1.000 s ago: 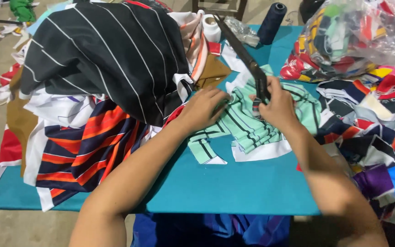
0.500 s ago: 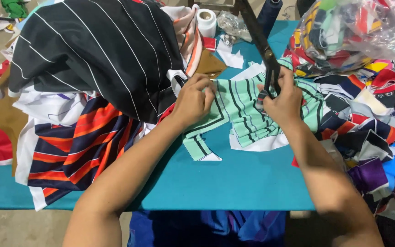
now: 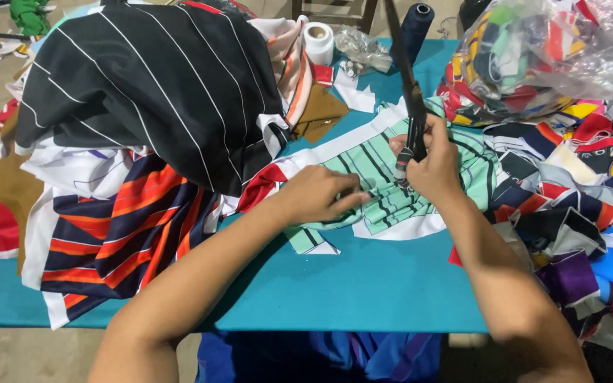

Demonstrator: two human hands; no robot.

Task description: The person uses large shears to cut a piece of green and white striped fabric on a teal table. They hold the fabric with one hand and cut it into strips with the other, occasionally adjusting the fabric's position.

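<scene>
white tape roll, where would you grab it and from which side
Take the tape roll by its round outer wall, coming straight down from above. It stands on end near the far table edge with its hole up, and the black striped cloth crowds its left, so the top is the open way in.

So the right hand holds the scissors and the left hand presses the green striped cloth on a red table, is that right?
Not quite: the table is teal, not red, as the head view shows. The right hand holds the scissors, and the left hand presses the green striped cloth.
</scene>
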